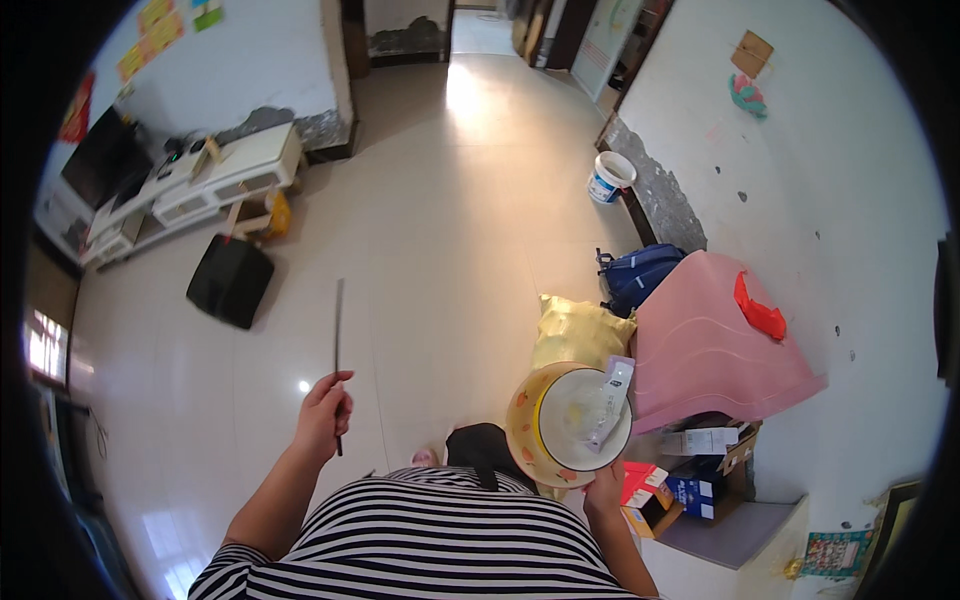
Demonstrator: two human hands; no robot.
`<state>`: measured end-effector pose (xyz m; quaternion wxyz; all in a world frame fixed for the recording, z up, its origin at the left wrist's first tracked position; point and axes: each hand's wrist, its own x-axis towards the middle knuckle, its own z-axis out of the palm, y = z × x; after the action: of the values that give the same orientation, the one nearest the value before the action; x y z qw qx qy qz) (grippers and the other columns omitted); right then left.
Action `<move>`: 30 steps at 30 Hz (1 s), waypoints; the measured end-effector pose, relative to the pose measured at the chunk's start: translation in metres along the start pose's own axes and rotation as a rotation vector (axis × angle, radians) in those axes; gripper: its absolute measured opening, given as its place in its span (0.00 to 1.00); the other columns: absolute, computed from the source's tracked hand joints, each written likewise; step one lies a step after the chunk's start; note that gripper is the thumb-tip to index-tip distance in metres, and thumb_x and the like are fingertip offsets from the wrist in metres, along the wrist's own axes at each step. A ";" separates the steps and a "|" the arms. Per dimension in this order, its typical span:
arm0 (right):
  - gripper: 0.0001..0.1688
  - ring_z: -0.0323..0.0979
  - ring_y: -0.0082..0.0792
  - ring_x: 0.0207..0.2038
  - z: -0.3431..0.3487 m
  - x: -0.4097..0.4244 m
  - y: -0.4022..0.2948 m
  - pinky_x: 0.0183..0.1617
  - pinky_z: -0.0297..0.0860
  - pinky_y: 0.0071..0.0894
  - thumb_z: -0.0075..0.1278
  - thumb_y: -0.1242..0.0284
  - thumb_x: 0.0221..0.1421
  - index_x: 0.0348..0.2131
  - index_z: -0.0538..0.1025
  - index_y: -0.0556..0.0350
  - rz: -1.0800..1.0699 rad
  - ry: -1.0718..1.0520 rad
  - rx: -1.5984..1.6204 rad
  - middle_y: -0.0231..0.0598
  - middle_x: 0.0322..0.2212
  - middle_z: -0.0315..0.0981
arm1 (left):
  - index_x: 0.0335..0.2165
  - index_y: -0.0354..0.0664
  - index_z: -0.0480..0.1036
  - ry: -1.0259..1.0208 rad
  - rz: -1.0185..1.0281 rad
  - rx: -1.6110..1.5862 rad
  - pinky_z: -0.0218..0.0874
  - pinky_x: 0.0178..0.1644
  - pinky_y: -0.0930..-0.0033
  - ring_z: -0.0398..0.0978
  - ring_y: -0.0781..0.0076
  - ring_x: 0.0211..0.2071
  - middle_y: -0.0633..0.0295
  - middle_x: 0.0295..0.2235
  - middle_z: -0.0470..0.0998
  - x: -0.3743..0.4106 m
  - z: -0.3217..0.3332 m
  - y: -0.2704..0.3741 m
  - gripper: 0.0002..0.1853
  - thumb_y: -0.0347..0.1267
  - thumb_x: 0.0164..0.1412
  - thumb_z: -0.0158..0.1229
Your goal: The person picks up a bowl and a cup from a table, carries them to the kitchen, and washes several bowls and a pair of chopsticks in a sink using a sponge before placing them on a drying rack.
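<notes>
My left hand [327,412] is closed around a thin dark stick [339,337], which points away from me over the tiled floor. Low in front of me at the right, my right hand [606,484] grips the near rim of a yellow basin [525,435] with an orange fruit pattern. A white bowl with a yellow and dark rim [559,442] rests inside the basin. In the bowl lie a clear plastic piece and a pale purple and white printed packet [616,386]. The fingers under the basin are partly hidden.
Beyond the basin lies a gold pillow-like bag [581,330], beside a blue backpack [645,274] and a pink plastic cover [705,345]. Cardboard boxes [739,457] stand at the right. Farther off are a white bucket [611,176], a black stool [231,281] and a white TV cabinet [255,161].
</notes>
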<state>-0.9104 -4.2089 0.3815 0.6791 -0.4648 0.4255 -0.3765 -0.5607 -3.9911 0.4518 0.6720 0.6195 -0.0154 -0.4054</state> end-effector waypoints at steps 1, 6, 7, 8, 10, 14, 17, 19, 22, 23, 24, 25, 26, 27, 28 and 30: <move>0.19 0.69 0.30 0.41 0.003 0.024 0.006 0.45 0.65 0.26 0.38 0.75 0.55 0.47 0.63 0.63 -0.022 0.035 -0.001 0.41 0.42 0.67 | 0.44 0.39 0.64 -0.077 -0.013 0.029 0.43 0.14 0.81 0.53 0.83 0.12 0.67 0.17 0.64 0.036 0.023 0.018 0.14 0.33 0.62 0.40; 0.18 0.67 0.29 0.43 0.043 0.159 0.013 0.48 0.62 0.24 0.40 0.72 0.56 0.44 0.66 0.63 -0.019 0.130 0.023 0.41 0.42 0.67 | 0.44 0.37 0.64 -0.225 -0.073 0.085 0.44 0.15 0.81 0.54 0.83 0.13 0.67 0.18 0.65 0.192 0.108 0.072 0.15 0.33 0.62 0.38; 0.18 0.66 0.29 0.44 0.056 0.193 0.006 0.48 0.61 0.24 0.40 0.72 0.56 0.45 0.66 0.63 -0.058 0.145 -0.036 0.40 0.42 0.67 | 0.44 0.38 0.64 -0.222 -0.093 0.086 0.45 0.15 0.81 0.54 0.83 0.13 0.67 0.18 0.66 0.218 0.118 0.082 0.14 0.32 0.62 0.38; 0.18 0.65 0.28 0.44 0.071 0.225 -0.006 0.49 0.60 0.24 0.40 0.72 0.56 0.45 0.66 0.63 -0.095 0.158 -0.097 0.40 0.42 0.67 | 0.43 0.38 0.65 -0.228 -0.103 0.091 0.45 0.15 0.81 0.55 0.82 0.13 0.67 0.19 0.66 0.249 0.130 0.095 0.14 0.32 0.62 0.39; 0.19 0.63 0.26 0.45 0.113 0.278 -0.061 0.50 0.57 0.23 0.40 0.72 0.56 0.47 0.65 0.63 -0.061 0.138 -0.275 0.36 0.42 0.66 | 0.43 0.39 0.65 -0.158 -0.118 0.103 0.46 0.16 0.81 0.56 0.83 0.14 0.67 0.19 0.66 0.306 0.140 0.118 0.13 0.32 0.62 0.40; 0.20 0.63 0.25 0.45 0.154 0.409 -0.073 0.50 0.58 0.24 0.40 0.73 0.56 0.48 0.63 0.61 -0.108 0.012 -0.075 0.34 0.43 0.65 | 0.42 0.40 0.66 -0.058 -0.115 0.044 0.49 0.16 0.81 0.58 0.83 0.14 0.68 0.20 0.67 0.403 0.153 0.167 0.12 0.32 0.62 0.41; 0.20 0.62 0.26 0.45 0.189 0.508 -0.077 0.51 0.57 0.24 0.40 0.74 0.56 0.48 0.63 0.61 -0.108 -0.061 -0.083 0.35 0.44 0.64 | 0.41 0.40 0.66 0.031 -0.081 -0.035 0.50 0.16 0.81 0.59 0.83 0.15 0.68 0.20 0.67 0.474 0.160 0.193 0.12 0.32 0.62 0.42; 0.19 0.61 0.26 0.46 0.220 0.575 -0.078 0.52 0.55 0.25 0.40 0.75 0.56 0.47 0.63 0.62 -0.043 -0.079 -0.041 0.36 0.44 0.64 | 0.41 0.40 0.66 0.104 -0.063 -0.083 0.49 0.16 0.81 0.59 0.83 0.15 0.68 0.20 0.67 0.521 0.162 0.210 0.12 0.32 0.61 0.42; 0.21 0.60 0.27 0.48 0.279 0.667 -0.095 0.53 0.54 0.26 0.40 0.76 0.56 0.49 0.61 0.63 -0.050 -0.081 0.023 0.38 0.46 0.63 | 0.41 0.40 0.66 0.182 -0.033 -0.092 0.48 0.16 0.81 0.58 0.83 0.14 0.69 0.19 0.66 0.610 0.157 0.241 0.12 0.32 0.61 0.42; 0.21 0.60 0.27 0.48 0.298 0.694 -0.100 0.53 0.54 0.26 0.40 0.76 0.56 0.49 0.61 0.63 -0.056 -0.062 0.043 0.38 0.46 0.63 | 0.41 0.40 0.66 0.203 -0.025 -0.081 0.48 0.16 0.81 0.58 0.84 0.14 0.69 0.19 0.66 0.640 0.153 0.249 0.12 0.33 0.61 0.42; 0.23 0.59 0.28 0.50 0.315 0.713 -0.104 0.54 0.53 0.26 0.40 0.75 0.55 0.50 0.60 0.63 -0.073 -0.071 0.081 0.38 0.47 0.62 | 0.41 0.40 0.66 0.220 -0.045 -0.051 0.47 0.15 0.81 0.58 0.84 0.14 0.69 0.19 0.65 0.667 0.150 0.264 0.12 0.33 0.61 0.42; 0.23 0.60 0.28 0.50 0.328 0.736 -0.109 0.54 0.53 0.26 0.41 0.74 0.54 0.50 0.61 0.63 0.007 -0.067 0.090 0.38 0.47 0.63 | 0.41 0.39 0.66 0.228 -0.055 -0.043 0.48 0.15 0.81 0.57 0.84 0.14 0.69 0.19 0.66 0.699 0.153 0.281 0.12 0.33 0.61 0.42; 0.23 0.60 0.28 0.49 0.345 0.766 -0.115 0.54 0.54 0.26 0.40 0.75 0.54 0.50 0.62 0.63 0.009 -0.041 0.062 0.37 0.47 0.63 | 0.42 0.39 0.66 0.194 -0.041 -0.022 0.48 0.15 0.81 0.57 0.84 0.14 0.69 0.19 0.66 0.741 0.157 0.304 0.13 0.32 0.61 0.42; 0.22 0.61 0.29 0.49 0.357 0.791 -0.122 0.53 0.55 0.26 0.40 0.75 0.54 0.49 0.63 0.62 0.022 -0.009 0.023 0.37 0.46 0.63 | 0.42 0.39 0.66 0.158 -0.046 0.000 0.48 0.15 0.81 0.57 0.84 0.14 0.69 0.19 0.66 0.776 0.168 0.326 0.13 0.32 0.61 0.42; 0.21 0.63 0.28 0.47 0.376 0.815 -0.133 0.52 0.58 0.25 0.40 0.75 0.53 0.48 0.64 0.61 -0.002 0.022 -0.002 0.37 0.45 0.64 | 0.42 0.39 0.66 0.108 -0.048 0.017 0.48 0.15 0.82 0.57 0.84 0.13 0.69 0.18 0.66 0.807 0.178 0.350 0.13 0.32 0.61 0.42; 0.20 0.65 0.28 0.46 0.401 0.861 -0.149 0.50 0.60 0.25 0.40 0.76 0.53 0.47 0.65 0.59 0.040 0.090 0.110 0.36 0.44 0.66 | 0.42 0.39 0.67 0.004 -0.038 0.083 0.49 0.15 0.82 0.58 0.84 0.14 0.69 0.19 0.66 0.872 0.206 0.398 0.13 0.32 0.61 0.43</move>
<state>-0.2503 -4.9075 0.4095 0.6912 -0.4010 0.4433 -0.4061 0.1263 -4.6901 0.4157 0.6378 0.6480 -0.0193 -0.4158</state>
